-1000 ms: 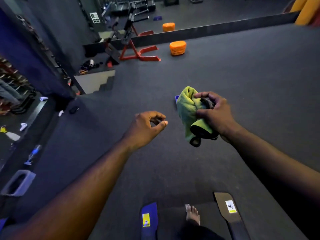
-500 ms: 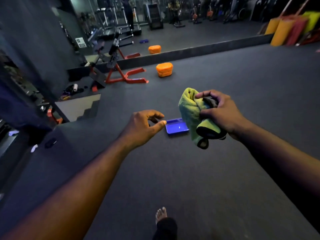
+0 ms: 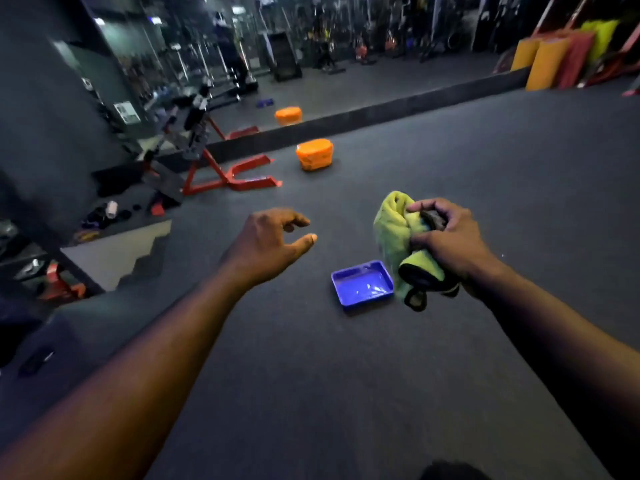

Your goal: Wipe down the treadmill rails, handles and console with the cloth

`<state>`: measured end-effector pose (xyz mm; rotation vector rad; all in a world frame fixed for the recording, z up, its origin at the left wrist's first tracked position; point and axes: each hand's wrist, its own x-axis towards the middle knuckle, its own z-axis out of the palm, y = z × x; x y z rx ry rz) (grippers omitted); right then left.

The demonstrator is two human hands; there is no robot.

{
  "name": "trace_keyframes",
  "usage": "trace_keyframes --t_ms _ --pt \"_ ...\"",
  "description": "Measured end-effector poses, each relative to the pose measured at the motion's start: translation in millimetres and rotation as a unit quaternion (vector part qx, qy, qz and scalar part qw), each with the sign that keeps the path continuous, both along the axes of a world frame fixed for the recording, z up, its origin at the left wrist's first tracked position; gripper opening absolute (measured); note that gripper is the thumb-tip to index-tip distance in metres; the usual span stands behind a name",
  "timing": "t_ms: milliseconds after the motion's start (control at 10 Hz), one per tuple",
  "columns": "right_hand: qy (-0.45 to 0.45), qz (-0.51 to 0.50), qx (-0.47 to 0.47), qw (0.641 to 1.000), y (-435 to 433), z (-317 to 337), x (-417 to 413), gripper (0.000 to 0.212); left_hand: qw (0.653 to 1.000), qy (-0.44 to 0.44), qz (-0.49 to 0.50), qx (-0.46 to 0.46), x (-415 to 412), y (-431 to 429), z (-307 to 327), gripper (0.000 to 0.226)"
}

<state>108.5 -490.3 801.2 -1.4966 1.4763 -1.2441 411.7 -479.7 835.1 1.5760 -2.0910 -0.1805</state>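
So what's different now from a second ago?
The view tipped up and moved forward, so the blue tray on the floor, first mostly hidden behind the cloth, shows fully now. Nothing was grabbed or dropped: the right hand still grips the cloth, the left hand stays empty, fingers loosely curled.

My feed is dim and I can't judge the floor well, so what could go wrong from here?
1. The blue tray lies on the floor just ahead; in this light a foot could catch it, and its shiny inside may be liquid.
2. The right hand grips the cloth bunched, with a loose end hanging that might snag or drag.
3. The orange block and red machine frame sit further on, possible trip points.
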Motion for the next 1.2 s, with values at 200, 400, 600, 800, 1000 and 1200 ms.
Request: trace_keyframes --t_ms 200,400,600,800,1000,1200 --pt "0.039 -0.015 0.101 0.994 -153 -54 14 0.054 0.998 -0.021 -0.008 0.065 5 -162 -50 0.037" --pt "0.079 0.032 0.144 0.986 -355 -118 47 0.054 0.991 0.018 0.035 0.124 3 -321 -119 0.034" --pt "0.140 0.041 0.179 0.973 -505 -162 77 0.051 0.981 0.044 0.060 0.182 22 -436 -151 0.034" --pt "0.133 -0.003 0.241 0.961 -615 -213 112 0.048 0.973 0.049 0.048 0.223 59 -543 -186 0.036" --pt "0.151 -0.056 0.253 0.954 -675 -241 139 0.044 0.967 0.066 0.027 0.244 91 -640 -207 0.036" --pt "0.127 -0.024 0.229 0.965 -730 -236 151 0.034 0.967 0.070 -0.001 0.246 96 -708 -207 0.033"
